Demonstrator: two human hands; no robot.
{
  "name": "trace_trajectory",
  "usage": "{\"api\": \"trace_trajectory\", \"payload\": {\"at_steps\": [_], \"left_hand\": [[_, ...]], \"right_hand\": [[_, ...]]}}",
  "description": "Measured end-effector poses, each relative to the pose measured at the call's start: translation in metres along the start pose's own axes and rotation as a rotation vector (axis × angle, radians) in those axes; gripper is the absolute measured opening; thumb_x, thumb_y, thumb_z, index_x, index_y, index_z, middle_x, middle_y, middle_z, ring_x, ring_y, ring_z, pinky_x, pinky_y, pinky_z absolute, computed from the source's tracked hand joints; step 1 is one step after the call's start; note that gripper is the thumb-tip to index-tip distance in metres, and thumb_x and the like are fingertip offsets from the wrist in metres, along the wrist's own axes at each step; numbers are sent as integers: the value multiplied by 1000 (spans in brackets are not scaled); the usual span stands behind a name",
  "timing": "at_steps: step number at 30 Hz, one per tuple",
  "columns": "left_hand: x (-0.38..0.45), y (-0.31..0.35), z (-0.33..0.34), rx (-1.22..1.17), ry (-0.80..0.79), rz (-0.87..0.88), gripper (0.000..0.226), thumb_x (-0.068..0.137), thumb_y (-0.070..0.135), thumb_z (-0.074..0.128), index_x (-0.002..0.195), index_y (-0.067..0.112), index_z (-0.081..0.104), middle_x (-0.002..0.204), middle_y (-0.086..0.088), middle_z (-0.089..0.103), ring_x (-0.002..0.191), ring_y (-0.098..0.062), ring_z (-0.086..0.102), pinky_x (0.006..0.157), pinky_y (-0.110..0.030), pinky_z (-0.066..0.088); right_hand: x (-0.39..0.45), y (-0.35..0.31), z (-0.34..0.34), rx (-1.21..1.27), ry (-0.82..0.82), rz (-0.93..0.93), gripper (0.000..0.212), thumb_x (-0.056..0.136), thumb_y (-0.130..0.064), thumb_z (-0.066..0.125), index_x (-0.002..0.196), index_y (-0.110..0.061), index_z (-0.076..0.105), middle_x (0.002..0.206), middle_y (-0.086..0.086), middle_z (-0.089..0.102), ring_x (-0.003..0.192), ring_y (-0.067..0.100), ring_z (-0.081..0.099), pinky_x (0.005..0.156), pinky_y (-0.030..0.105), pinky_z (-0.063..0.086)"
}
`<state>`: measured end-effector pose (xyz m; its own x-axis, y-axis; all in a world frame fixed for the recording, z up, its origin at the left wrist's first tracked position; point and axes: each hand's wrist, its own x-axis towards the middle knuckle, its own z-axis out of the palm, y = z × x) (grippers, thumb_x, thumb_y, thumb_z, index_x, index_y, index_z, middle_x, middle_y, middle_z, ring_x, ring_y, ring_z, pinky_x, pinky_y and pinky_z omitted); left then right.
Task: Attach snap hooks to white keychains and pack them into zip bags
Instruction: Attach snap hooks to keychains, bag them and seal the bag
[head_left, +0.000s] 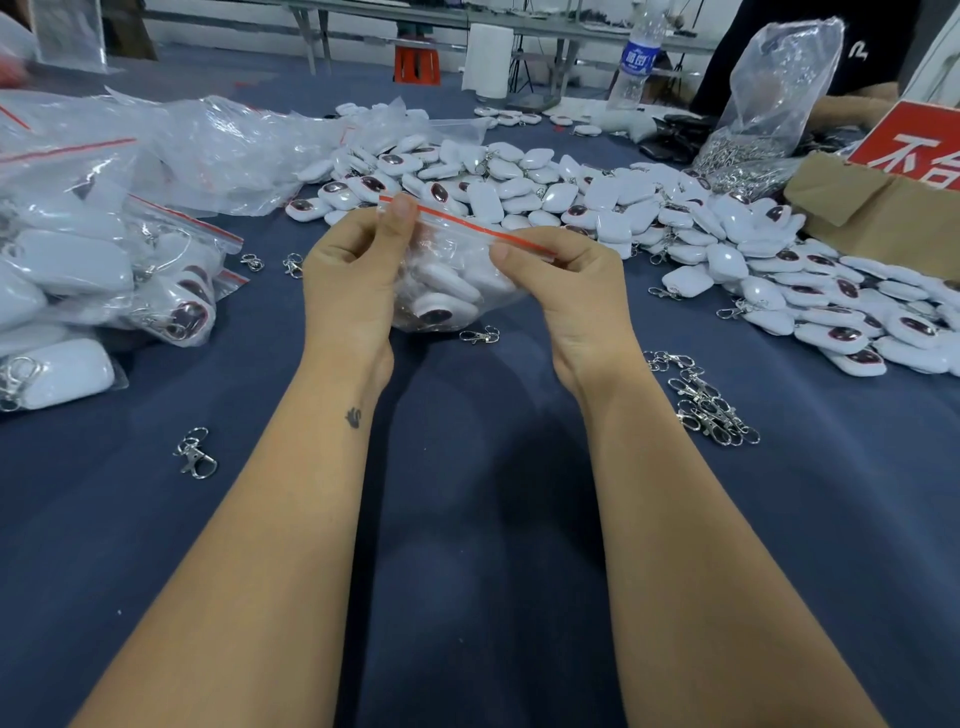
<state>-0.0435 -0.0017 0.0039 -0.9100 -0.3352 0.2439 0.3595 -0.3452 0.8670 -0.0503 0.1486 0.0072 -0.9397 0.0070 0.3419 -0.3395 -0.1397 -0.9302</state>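
I hold a clear zip bag (457, 283) with a red seal strip above the blue table; several white keychains are inside it. My left hand (353, 270) pinches the strip's left end between thumb and fingers. My right hand (566, 283) pinches the strip further right. Behind the bag a big heap of white keychains (597, 208) spreads across the table to the right. Loose silver snap hooks lie around: a small pile (711, 402) at the right, one hook (195, 453) at the left, another hook (480, 335) just under the bag.
Filled zip bags (98, 280) are stacked at the left, with empty plastic bags (208, 145) behind them. A cardboard box (878, 208) with a red sign, a clear bag of metal hooks (769, 114) and a water bottle (636, 57) stand at the back right. Another person's arm is far right.
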Motion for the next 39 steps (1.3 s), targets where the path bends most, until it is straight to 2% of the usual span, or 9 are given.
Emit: {"api": "trace_trajectory", "payload": {"at_steps": [5, 13, 15, 17, 20, 27, 31, 36, 39], "left_hand": [[0, 0, -1, 32, -4, 8, 24, 90, 25, 70, 68, 19, 67, 69, 6, 66, 67, -10, 58, 67, -25, 51], [-3, 2, -1, 159, -61, 36, 31, 89, 31, 71, 59, 27, 70, 64, 11, 65, 58, -5, 56, 50, -17, 44], [-3, 1, 0, 160, -61, 45, 31, 89, 30, 71, 58, 27, 70, 64, 11, 66, 59, -5, 57, 51, -17, 45], [-3, 1, 1, 183, -68, 62, 31, 89, 29, 71, 58, 29, 71, 64, 13, 65, 61, -5, 56, 56, -19, 47], [-3, 0, 2, 208, -81, 70, 29, 89, 29, 71, 60, 29, 72, 68, 11, 66, 66, -7, 57, 61, -21, 48], [-5, -1, 3, 215, -91, 85, 24, 89, 24, 71, 66, 23, 70, 66, 12, 64, 64, -6, 56, 59, -20, 47], [-5, -1, 4, 218, -99, 80, 20, 89, 24, 71, 70, 19, 69, 67, 10, 64, 69, -9, 56, 69, -25, 46], [-6, -3, 4, 236, -132, 59, 22, 89, 25, 71, 69, 19, 68, 66, 7, 62, 64, -13, 54, 51, -21, 43], [-6, -4, 4, 232, -145, 46, 17, 88, 27, 73, 74, 17, 71, 70, 5, 66, 66, -12, 59, 54, -20, 47]], "right_hand": [[-1, -5, 1, -88, 23, -25, 24, 79, 1, 74, 72, -22, 73, 75, -7, 69, 72, 3, 61, 71, 17, 47], [-4, -16, 4, -374, 4, -41, 22, 82, 1, 64, 74, -19, 66, 71, -14, 62, 64, -6, 53, 67, 8, 40], [-5, -17, 5, -480, 7, -78, 23, 80, -3, 64, 73, -26, 64, 76, -15, 62, 72, -4, 55, 77, 13, 44], [-6, -17, 7, -609, 15, -149, 27, 78, -10, 65, 69, -35, 60, 79, -16, 61, 81, 5, 57, 92, 33, 46], [-8, -18, 11, -687, 24, -213, 31, 78, -13, 65, 66, -40, 54, 77, -17, 58, 85, 12, 57, 97, 50, 43], [-10, -22, 16, -754, 16, -295, 13, 73, -22, 59, 69, -34, 58, 73, -16, 59, 82, 13, 55, 92, 49, 44], [-10, -22, 15, -763, 24, -290, 20, 74, -18, 60, 65, -36, 54, 68, -17, 56, 79, 13, 55, 91, 49, 45], [-13, -24, 19, -766, 18, -284, 14, 72, -26, 56, 65, -37, 52, 67, -17, 54, 79, 9, 52, 93, 46, 43], [-13, -25, 18, -730, 37, -270, 22, 73, -24, 57, 61, -41, 48, 66, -17, 54, 79, 12, 53, 91, 49, 44]]}}
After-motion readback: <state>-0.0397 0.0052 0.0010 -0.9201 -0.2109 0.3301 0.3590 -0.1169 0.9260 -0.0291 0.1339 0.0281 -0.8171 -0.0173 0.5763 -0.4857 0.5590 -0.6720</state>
